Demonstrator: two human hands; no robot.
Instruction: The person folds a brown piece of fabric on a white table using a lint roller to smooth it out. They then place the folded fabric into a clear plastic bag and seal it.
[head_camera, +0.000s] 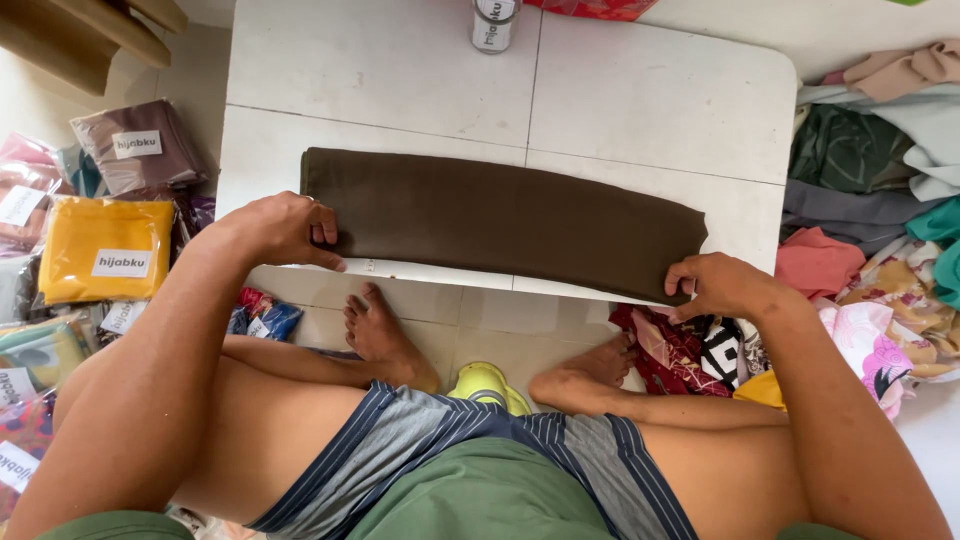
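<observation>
Head view: left hand (285, 230) and right hand (715, 285) each pinching opposite ends of folded brown cloth (500, 220).

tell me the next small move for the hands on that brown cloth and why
Probably fold one end over toward the middle: the long dark brown folded cloth lies flat on the white table, with the left hand and right hand each pinching an end.

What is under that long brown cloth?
The brown cloth lies on a white board. Along the cloth's near edge a thin white sheet peeks out; how far it reaches underneath is hidden.
</observation>
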